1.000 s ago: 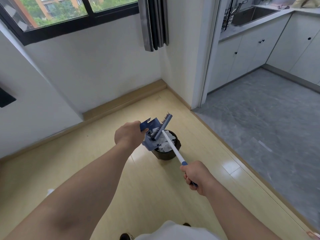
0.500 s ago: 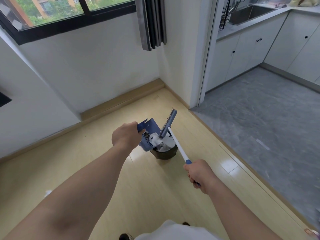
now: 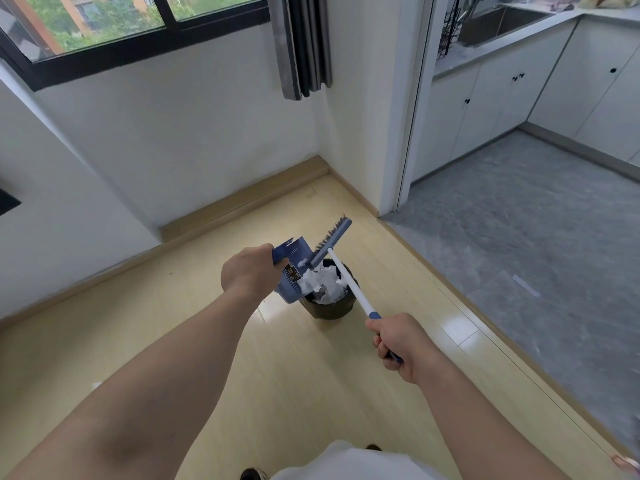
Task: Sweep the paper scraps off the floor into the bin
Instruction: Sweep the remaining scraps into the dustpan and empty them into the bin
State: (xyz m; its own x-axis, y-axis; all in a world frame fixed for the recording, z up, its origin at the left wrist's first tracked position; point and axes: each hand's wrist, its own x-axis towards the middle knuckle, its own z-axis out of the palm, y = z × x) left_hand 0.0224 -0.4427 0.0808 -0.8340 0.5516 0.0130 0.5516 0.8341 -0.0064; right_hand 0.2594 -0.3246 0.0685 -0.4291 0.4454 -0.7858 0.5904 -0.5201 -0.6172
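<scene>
Pale wooden floor (image 3: pixel 180 341) fills the near ground. At its nearest edge sit one white shirt hem (image 3: pixel 346 462) and two dark shoe tips (image 3: pixel 254 474). Two bare forearms reach forward over it. One small white scrap (image 3: pixel 96 385) lies alone on the boards at the near left.

The right hand (image 3: pixel 398 341), the nearer of the two, has its grip closed round the blue end of the one broom (image 3: pixel 349 287). The white shaft runs up and left across the bin. Farther on, the left hand (image 3: pixel 247 271) has its grip closed round the handle of the one blue dustpan (image 3: pixel 291 268), which is tipped against the left rim of the bin.

The single dark bin (image 3: pixel 329 308) stands on the floor between the hands. It is heaped with crumpled white paper scraps (image 3: pixel 322 282), too many and too bunched to count. A few sit at the dustpan's lip. The brush head (image 3: pixel 332 241) is raised over the far rim of the bin, with its lower end just beside the dustpan.

Beyond stand a wooden skirting board (image 3: pixel 242 199) and a white wall. Above them are one black-framed window (image 3: pixel 138 53) with two panes in view and one grey curtain (image 3: pixel 304 46). At the far right, grey tiles (image 3: pixel 519 237) lead to white cabinets (image 3: pixel 502 98) under a counter (image 3: pixel 554 19) with one sink (image 3: pixel 502 20).
</scene>
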